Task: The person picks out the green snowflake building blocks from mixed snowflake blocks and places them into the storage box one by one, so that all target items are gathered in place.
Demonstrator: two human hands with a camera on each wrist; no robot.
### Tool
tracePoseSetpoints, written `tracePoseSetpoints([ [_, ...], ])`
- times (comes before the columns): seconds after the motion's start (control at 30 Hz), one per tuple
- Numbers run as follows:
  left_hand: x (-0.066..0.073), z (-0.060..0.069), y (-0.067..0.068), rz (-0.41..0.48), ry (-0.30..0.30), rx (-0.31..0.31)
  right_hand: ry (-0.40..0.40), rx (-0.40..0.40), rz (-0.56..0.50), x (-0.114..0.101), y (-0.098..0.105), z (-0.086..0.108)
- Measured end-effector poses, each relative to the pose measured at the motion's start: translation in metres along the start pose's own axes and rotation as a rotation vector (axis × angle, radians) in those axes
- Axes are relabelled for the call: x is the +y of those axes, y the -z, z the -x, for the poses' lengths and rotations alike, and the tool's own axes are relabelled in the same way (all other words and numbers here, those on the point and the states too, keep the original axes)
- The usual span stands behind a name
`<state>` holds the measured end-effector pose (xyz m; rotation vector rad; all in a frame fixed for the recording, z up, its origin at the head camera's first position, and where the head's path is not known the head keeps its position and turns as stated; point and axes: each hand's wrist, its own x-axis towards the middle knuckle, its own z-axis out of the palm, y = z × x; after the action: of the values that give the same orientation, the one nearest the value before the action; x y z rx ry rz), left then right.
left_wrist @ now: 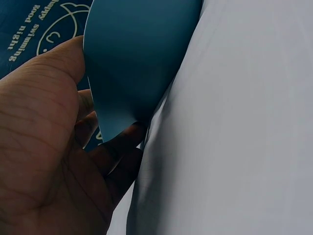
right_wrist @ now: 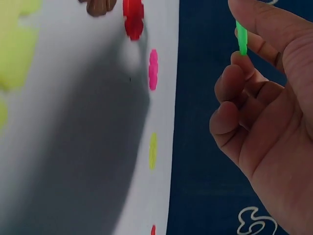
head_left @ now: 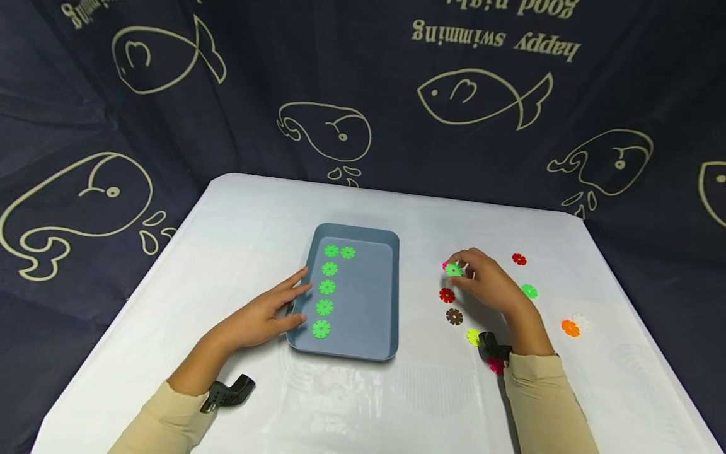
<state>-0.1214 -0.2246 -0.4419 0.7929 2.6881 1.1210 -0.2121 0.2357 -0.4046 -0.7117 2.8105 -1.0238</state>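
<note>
My right hand (head_left: pixel 482 277) pinches a green notched plastic disc (head_left: pixel 453 270) between thumb and fingertips, above the table; in the right wrist view the disc (right_wrist: pixel 242 39) appears edge-on. Right of that hand lies another green disc (head_left: pixel 530 291). A grey-blue rectangular tray (head_left: pixel 363 296) lies on the table with a column of green discs (head_left: pixel 327 287) along its left side and one more green disc (head_left: pixel 348 252) beside the top one. My left hand (head_left: pixel 266 315) holds the tray's left side, its thumb over the rim and lower fingers against the outer wall (left_wrist: pixel 142 63).
Near the right hand lie a red disc (head_left: pixel 447 295), a brown disc (head_left: pixel 454 316), a yellow disc (head_left: pixel 473 337) and pink discs (head_left: pixel 496 366), one partly hidden. Farther right are red (head_left: pixel 518 259), orange (head_left: pixel 570 328) and white (head_left: pixel 581 321) discs. A dark fish-patterned cloth (head_left: pixel 391 157) hangs behind the table.
</note>
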Motion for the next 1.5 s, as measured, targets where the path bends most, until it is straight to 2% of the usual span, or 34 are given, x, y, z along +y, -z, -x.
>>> tracePoseSetpoints([
  [0.7,-0.001,0.001,-0.001,0.002,0.005,0.005,0.184,-0.034,0.057,-0.041,-0.012,-0.036],
  [1.1,-0.001,0.000,0.000,-0.003,-0.006,0.005,0.225,-0.091,0.048,-0.064,-0.020,-0.057],
  [1.5,-0.002,0.000,-0.001,0.013,0.009,-0.004,0.292,-0.139,0.033,-0.074,-0.037,-0.073],
])
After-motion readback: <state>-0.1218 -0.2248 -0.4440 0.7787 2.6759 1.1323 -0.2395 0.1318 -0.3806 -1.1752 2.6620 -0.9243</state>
